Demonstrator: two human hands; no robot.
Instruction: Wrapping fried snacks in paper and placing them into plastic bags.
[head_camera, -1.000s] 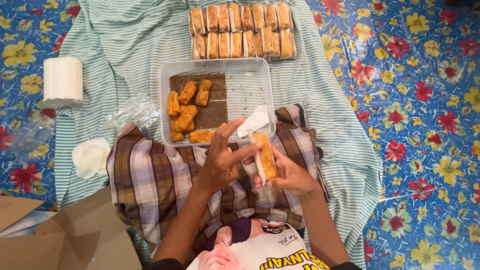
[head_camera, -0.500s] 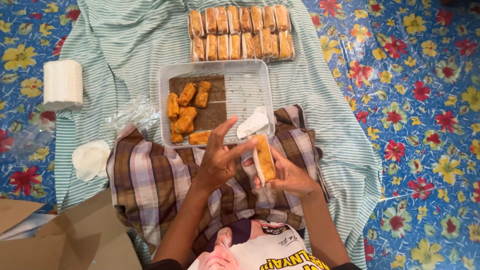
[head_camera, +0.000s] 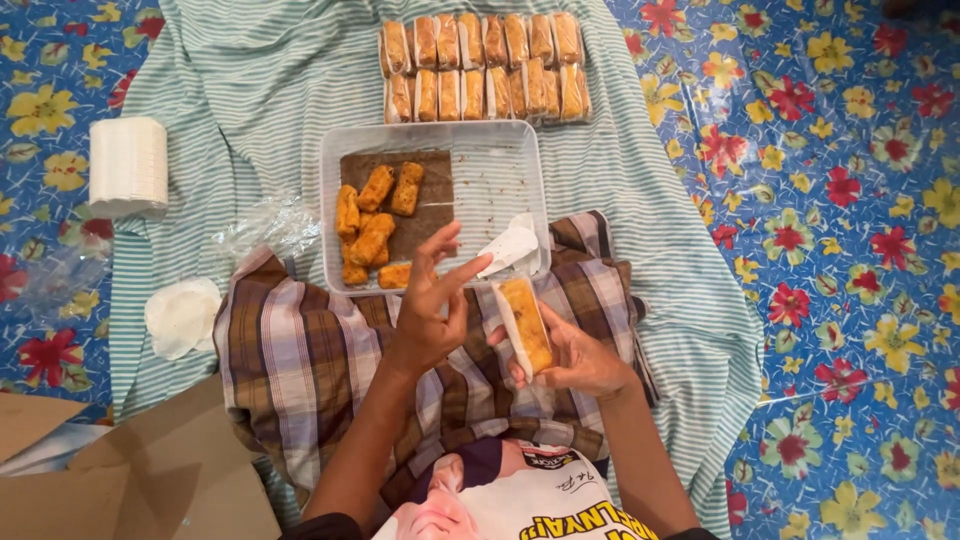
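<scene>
head view, looking down at lap on plaid cloth (head_camera: 300, 350). right hand (head_camera: 575, 358) cups a wrapped fried roll (head_camera: 526, 325), fingers curled under it, thumb on its side. left hand (head_camera: 432, 305) just at 9 o'clock of the roll, fingers spread and loose, fingertip touching the wrapper's top end. clear tray (head_camera: 500, 180) at 12 o'clock holds loose fried pieces (head_camera: 375, 225) and a white paper slip (head_camera: 510, 247). two rows of wrapped rolls (head_camera: 485, 65) beyond the tray. stack of white paper (head_camera: 128, 165) at 10 o'clock.
</scene>
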